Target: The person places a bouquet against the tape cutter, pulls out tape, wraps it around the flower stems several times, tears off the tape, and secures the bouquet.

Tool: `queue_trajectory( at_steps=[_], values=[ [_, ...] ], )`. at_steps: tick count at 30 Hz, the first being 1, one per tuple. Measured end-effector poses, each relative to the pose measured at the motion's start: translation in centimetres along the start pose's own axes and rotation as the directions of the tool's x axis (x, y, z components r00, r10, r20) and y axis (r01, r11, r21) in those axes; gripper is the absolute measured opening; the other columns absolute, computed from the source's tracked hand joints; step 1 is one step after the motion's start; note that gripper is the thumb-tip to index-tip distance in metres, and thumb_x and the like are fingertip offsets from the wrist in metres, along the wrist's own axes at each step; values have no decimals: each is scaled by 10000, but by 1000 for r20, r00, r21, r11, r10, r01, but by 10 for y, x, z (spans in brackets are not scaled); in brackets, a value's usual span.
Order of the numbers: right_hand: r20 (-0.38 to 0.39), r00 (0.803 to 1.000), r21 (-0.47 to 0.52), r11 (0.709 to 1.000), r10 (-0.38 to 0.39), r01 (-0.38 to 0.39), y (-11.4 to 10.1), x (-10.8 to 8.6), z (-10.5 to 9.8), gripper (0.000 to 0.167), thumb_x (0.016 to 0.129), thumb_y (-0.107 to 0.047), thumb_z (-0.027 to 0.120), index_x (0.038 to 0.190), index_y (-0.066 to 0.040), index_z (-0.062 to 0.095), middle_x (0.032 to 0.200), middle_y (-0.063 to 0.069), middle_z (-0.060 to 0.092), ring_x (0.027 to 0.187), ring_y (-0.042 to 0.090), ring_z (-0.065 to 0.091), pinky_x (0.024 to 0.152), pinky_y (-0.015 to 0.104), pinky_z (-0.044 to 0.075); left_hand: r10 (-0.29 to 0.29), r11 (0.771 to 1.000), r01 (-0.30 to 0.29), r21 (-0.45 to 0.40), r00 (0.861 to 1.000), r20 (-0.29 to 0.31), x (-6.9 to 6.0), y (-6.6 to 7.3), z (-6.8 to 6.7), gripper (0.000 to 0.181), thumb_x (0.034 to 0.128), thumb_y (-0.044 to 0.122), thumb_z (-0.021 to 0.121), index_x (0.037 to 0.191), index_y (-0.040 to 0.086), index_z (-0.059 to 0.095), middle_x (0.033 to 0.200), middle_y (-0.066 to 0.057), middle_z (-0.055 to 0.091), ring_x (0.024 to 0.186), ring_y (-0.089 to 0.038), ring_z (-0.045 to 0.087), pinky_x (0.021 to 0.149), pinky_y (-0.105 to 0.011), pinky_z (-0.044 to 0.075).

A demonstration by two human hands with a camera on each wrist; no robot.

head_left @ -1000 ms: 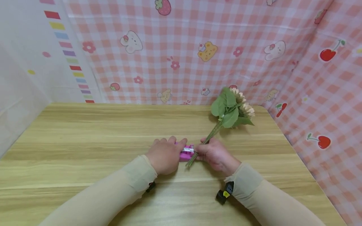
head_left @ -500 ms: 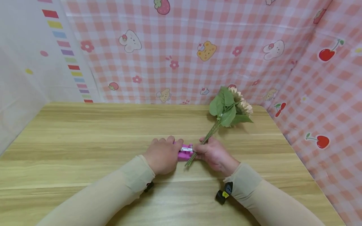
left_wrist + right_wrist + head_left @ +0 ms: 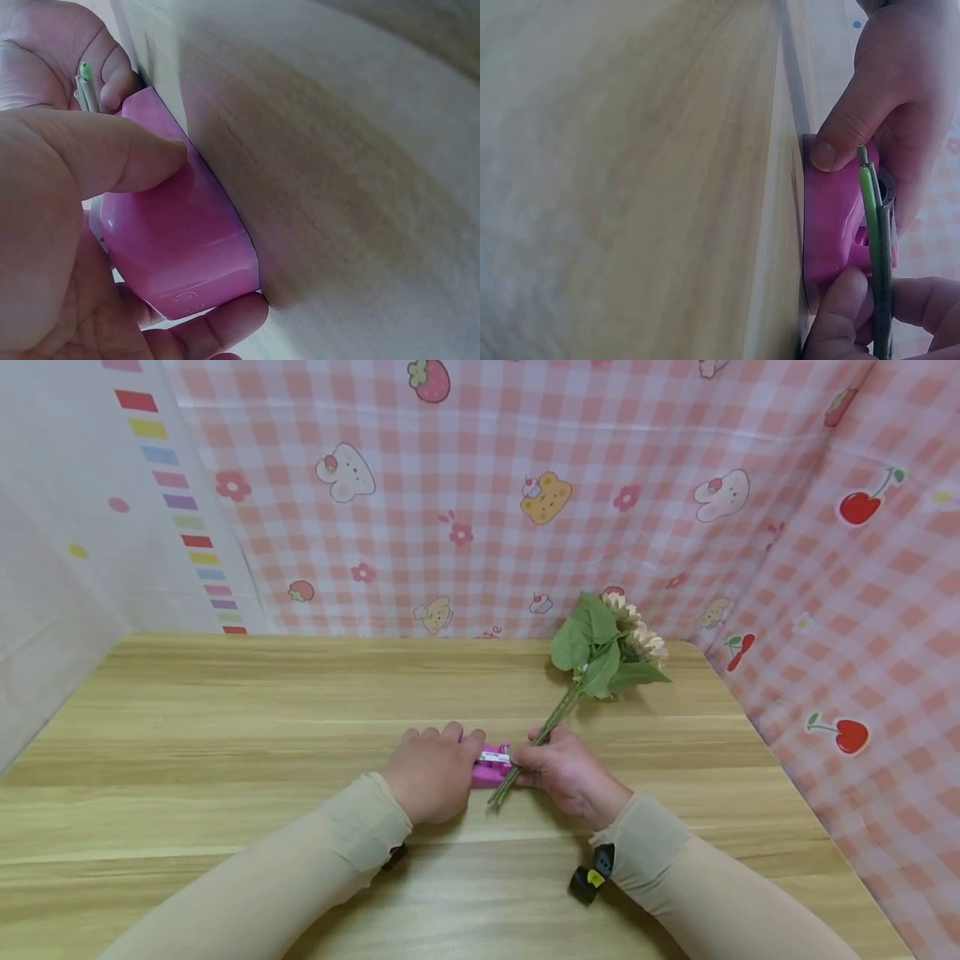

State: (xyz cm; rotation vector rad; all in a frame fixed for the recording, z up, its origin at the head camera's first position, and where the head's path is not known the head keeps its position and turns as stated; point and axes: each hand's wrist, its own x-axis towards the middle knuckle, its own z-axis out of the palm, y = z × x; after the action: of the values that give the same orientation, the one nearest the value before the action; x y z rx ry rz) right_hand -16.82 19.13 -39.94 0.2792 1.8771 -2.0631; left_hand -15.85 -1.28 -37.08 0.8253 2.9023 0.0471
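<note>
A pink tape dispenser (image 3: 489, 776) lies on the wooden table, a white strip along its top. My left hand (image 3: 429, 775) grips its left end; in the left wrist view the thumb (image 3: 142, 154) presses its pink side and other fingers wrap the end. My right hand (image 3: 572, 774) pinches the green stems (image 3: 558, 716) of a bunch of artificial flowers (image 3: 639, 639), close to their cut ends. Its fingertips are at the dispenser's right end, and the stems (image 3: 879, 247) cross in front of it. Whether they also pinch tape I cannot tell.
The flower heads and broad leaves lean toward the back right of the wooden table (image 3: 247, 718). Pink checked cloth (image 3: 420, 468) hangs behind and at the right side; white cloth (image 3: 67, 585) covers the left.
</note>
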Motion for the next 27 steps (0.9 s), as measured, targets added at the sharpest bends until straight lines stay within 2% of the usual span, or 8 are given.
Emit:
queue_trajectory(
  at_steps=[11,27],
  values=[
    [-32,999,-17,1000,-3,2,1,1,2,368,916,136,626,1160,12,379,908,85,659,709,141,693,677,258,627,-1,1000,1,-9,1000,6,0,0,-1,587,985,215,623,1544,107,482,1336,-145,638,992,-329,663,905,-490,528],
    [-37,999,-35,999,17,-19,-1,-2,2,363,917,120,651,1154,17,396,941,114,632,722,151,685,677,259,624,1,1000,-1,-1,1000,-14,0,0,-1,565,988,214,618,1530,108,499,1297,-140,649,967,-326,666,885,-489,529]
  ],
)
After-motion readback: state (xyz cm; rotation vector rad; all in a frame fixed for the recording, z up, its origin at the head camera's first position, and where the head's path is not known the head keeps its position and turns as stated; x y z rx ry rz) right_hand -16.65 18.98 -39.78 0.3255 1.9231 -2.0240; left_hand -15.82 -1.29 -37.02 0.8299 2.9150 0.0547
